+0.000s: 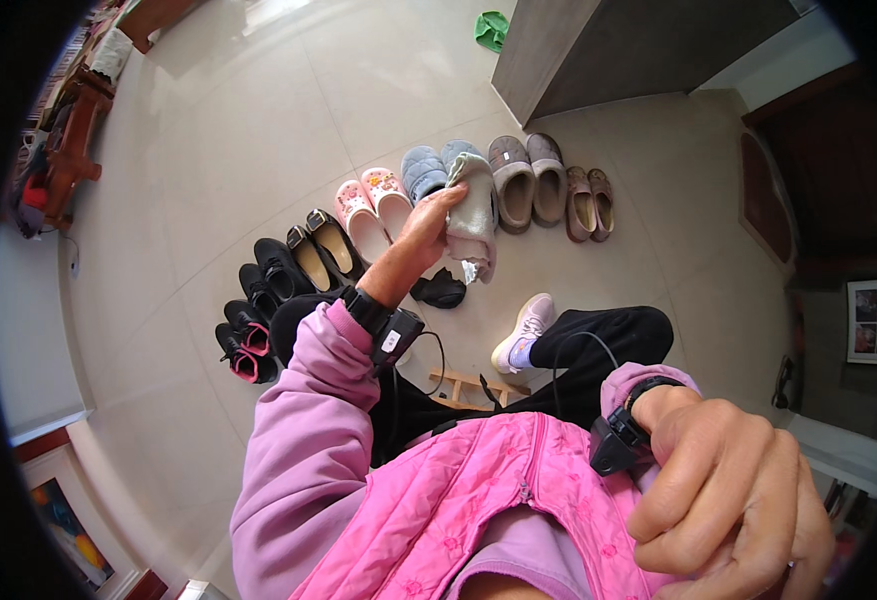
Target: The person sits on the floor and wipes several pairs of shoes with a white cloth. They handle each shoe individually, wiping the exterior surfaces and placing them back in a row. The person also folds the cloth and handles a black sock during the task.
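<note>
My left hand is shut on a folded whitish towel-like cloth, held up over a row of shoes. Behind the cloth, a pair of grey-blue quilted slippers is partly covered. Pink clogs with charms stand just left of that hand. Below the cloth lies a crumpled black item, perhaps fabric; its kind is unclear. My right hand is raised close to the camera at the lower right, fingers curled and fingertips hidden. Whether it holds anything cannot be seen.
Brown fleece-lined slippers and small brown shoes continue the row rightward. Black buckled flats and black lace-up sneakers curve leftward. A wooden stool shows between my legs. A grey panel juts in above.
</note>
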A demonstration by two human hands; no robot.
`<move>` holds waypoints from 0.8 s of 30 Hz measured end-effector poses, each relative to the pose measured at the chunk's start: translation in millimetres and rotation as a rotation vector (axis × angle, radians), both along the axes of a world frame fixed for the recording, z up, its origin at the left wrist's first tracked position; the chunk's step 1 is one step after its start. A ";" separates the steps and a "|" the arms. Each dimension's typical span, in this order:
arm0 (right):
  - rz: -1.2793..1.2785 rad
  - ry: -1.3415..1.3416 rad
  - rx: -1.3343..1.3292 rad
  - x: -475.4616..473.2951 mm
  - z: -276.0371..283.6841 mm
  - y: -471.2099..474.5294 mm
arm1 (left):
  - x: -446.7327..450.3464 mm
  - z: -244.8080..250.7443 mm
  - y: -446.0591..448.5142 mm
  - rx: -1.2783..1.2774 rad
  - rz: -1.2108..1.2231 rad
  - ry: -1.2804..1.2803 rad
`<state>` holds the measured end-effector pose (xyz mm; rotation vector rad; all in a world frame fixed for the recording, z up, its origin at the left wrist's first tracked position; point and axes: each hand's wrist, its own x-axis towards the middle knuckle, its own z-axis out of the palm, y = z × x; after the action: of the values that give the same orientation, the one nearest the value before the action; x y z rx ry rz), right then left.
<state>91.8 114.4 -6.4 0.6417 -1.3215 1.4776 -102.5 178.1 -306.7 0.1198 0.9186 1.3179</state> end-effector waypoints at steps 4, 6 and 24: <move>-0.393 0.330 -0.190 -31.1 -3.6 -20.5 | -0.5 -4.6 0.3 -0.007 -0.006 0.011; -0.390 0.354 -0.216 -34.3 -6.1 -24.7 | -0.1 -5.5 0.4 -0.007 -0.006 0.014; -0.813 -1.125 0.528 -35.4 -211.7 94.4 | 9.5 26.7 -8.6 -0.025 0.060 0.120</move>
<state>56.4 208.9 -218.0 -0.5407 -2.4653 0.7303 -93.0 169.5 -280.1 0.1538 1.0470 1.3661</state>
